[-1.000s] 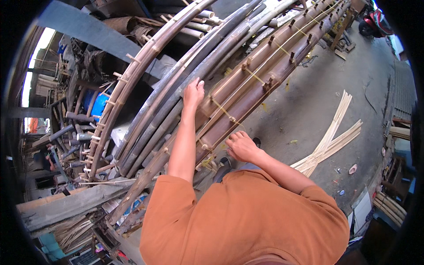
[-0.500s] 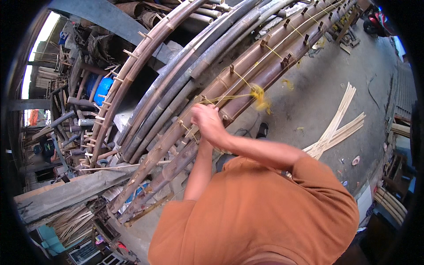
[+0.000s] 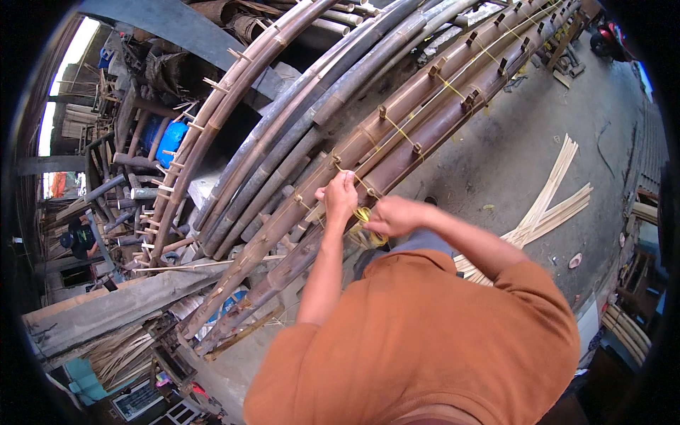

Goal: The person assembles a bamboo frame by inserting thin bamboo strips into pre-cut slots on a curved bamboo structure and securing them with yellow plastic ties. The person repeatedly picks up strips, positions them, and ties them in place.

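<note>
Long brown bamboo poles with short wooden pegs run diagonally in front of me, with yellow cord strung between the pegs. My left hand pinches the yellow cord at a peg on the poles. My right hand is closed on a small bundle of yellow cord just below the poles, close beside the left hand. My orange sleeves and shirt fill the lower middle of the view.
Grey curved bamboo poles lie left of the brown ones. Pale bamboo strips lie on the concrete floor to the right. A blue container, stacked poles and a wooden beam crowd the left side.
My hands were apart on the poles a second ago. They have come together at one peg, and the right hand now holds the yellow cord bundle lower down.
</note>
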`<state>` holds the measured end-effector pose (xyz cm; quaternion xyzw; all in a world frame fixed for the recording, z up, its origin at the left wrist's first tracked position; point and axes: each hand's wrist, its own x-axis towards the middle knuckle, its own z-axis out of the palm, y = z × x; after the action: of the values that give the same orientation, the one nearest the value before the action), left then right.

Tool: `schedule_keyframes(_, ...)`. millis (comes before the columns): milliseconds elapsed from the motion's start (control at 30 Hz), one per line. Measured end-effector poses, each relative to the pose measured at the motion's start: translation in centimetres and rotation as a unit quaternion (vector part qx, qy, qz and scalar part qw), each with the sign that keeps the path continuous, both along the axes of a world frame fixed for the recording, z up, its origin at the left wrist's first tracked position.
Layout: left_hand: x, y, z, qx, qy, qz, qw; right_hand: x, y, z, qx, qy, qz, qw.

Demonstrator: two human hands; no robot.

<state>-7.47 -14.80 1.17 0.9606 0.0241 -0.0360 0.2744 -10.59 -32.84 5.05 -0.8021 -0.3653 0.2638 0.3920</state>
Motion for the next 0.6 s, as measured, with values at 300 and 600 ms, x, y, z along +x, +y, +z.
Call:
schedule_keyframes(300, 12.3, 1.9, 3.0, -0.178, -0.133, 0.051, 0.974, -2.8, 0.9, -4.9, 0.055, -0.233, -0.071, 0.968)
schedule_keyframes(600, 8.7, 7.9, 4.4, 0.0, -0.126, 0.012, 0.992, -6.6, 6.7, 0.4, -0.003, -0.01, -0.013, 1.0)
